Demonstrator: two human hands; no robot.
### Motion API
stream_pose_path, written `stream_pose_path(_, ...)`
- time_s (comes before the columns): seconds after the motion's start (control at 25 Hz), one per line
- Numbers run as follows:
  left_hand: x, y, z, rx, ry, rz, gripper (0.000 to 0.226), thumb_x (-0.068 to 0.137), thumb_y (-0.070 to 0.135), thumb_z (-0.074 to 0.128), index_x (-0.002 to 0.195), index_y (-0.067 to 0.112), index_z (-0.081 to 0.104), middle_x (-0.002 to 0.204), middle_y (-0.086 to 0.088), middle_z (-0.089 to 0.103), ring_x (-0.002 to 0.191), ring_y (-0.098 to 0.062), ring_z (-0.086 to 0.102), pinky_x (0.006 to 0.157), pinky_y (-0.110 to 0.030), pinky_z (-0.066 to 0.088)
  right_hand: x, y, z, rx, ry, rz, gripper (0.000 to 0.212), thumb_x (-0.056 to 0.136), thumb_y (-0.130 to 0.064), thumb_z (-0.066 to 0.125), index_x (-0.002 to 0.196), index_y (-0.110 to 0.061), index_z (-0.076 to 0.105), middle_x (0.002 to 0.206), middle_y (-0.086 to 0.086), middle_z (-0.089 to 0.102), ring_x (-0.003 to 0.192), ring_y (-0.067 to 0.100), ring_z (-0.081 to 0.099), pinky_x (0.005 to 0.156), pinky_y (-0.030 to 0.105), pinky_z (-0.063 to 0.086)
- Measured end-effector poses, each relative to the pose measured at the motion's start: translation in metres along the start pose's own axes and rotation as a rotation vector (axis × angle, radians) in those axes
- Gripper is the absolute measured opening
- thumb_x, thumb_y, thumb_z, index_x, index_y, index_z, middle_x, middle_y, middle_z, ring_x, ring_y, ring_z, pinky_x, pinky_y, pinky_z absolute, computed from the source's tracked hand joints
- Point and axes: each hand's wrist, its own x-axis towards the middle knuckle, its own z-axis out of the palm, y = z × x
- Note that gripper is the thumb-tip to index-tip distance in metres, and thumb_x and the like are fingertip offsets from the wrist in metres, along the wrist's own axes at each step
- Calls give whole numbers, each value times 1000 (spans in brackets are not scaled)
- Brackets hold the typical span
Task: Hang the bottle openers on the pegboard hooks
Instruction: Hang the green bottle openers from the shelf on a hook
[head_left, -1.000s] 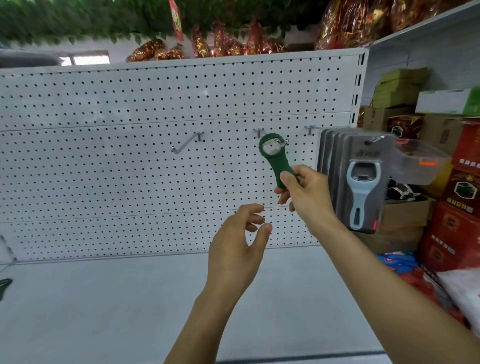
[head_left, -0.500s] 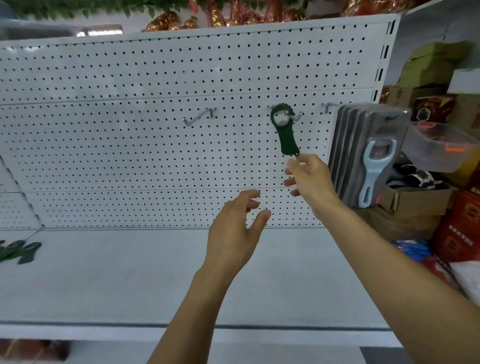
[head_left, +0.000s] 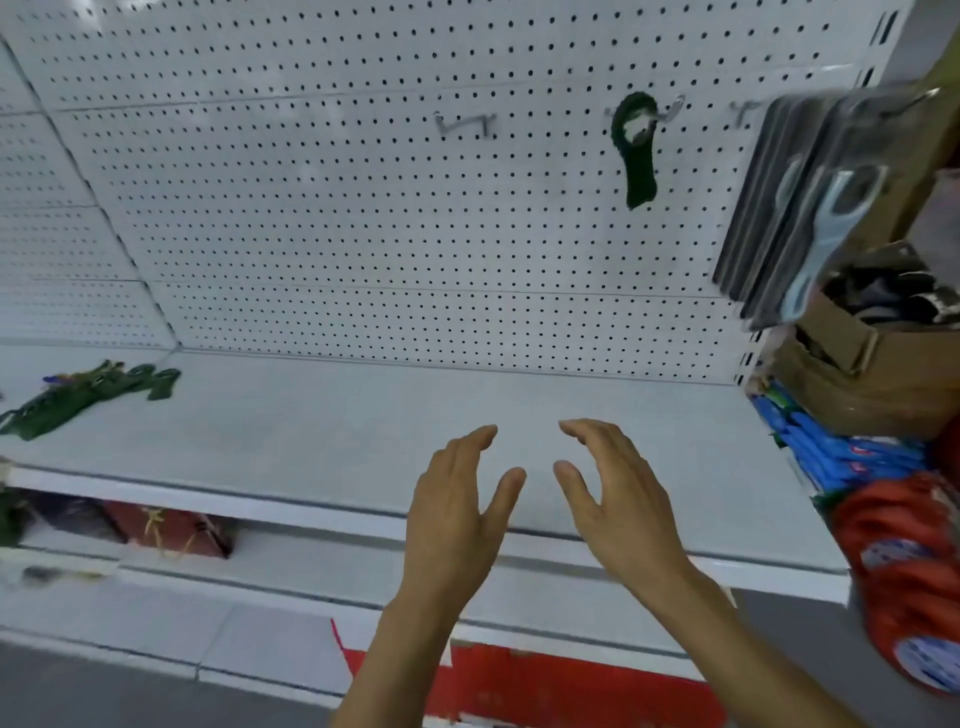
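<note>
Floor: grey tiles at the bottom edge, with a red base panel under the shelving.
Hands: my left hand and right hand hang side by side over the front of the shelf, apart from each other, fingers loosely spread and bent, holding nothing.
Shelf: white shelf, wide and flat, running back to the wall panel.
Loose stock: a pile of green bottle openers lies at the far left of the shelf, well apart from my hands; too blurred to count.
Pegboard: white pegboard behind the shelf, dotted with small holes.
Hooks: three metal hooks in a row; the left hook is bare.
Hung opener: one green bottle opener hangs by its ring on the middle hook, handle down.
Right hook: a stack of carded openers, the front one pale blue; count unclear.
Right side: cardboard boxes, blue packets, red bags.
Writing: none readable.
</note>
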Motion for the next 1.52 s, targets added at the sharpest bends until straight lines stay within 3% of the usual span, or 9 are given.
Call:
stream_pose_path(0.36, -48, -138, -84, 137, -90, -195, 49, 93, 49, 51, 137, 26, 47, 131, 7, 59, 117, -11, 55, 97, -29, 46, -20, -83, 141, -116, -284, -30, 39, 97, -33, 47, 135, -26, 43, 139, -9, 46, 126, 13, 45, 102, 29, 34)
stream_pose_path(0.52, -49, -225, -154, 178, -88, -219, 48, 92, 47, 51, 133, 23, 51, 127, 3, 62, 113, -15, 59, 94, -34, 51, -15, -154, 227, -83, -337, 0, 38, 97, -34, 47, 135, -26, 44, 138, -8, 48, 125, 15, 47, 103, 32, 36)
stream_pose_path(0.92, -42, -401, -297, 234, -91, -323, 39, 94, 46, 52, 130, 30, 48, 124, 11, 61, 104, -6, 59, 84, -22, 51, 28, -292, 395, -17, -431, -12, 35, 96, -35, 50, 130, -27, 47, 132, -8, 53, 119, 14, 52, 96, 34, 45)
stream_pose_path(1.32, 58, -559, -380, 183, -29, -496, 35, 94, 39, 56, 126, 26, 53, 120, 9, 60, 101, -9, 58, 87, -31, 53, 156, -372, 554, 33, -494, -64, 27, 95, -37, 49, 122, -30, 54, 124, -13, 56, 110, 9, 55, 83, 28, 42)
stream_pose_path(1.52, 127, -647, -410, 230, -46, -552, 43, 94, 38, 56, 134, 25, 46, 132, 2, 52, 116, -16, 53, 96, -37, 48, 232, -414, 642, 51, -518, -108, 22, 97, -30, 50, 116, -26, 59, 118, -6, 58, 105, 13, 57, 82, 32, 48)
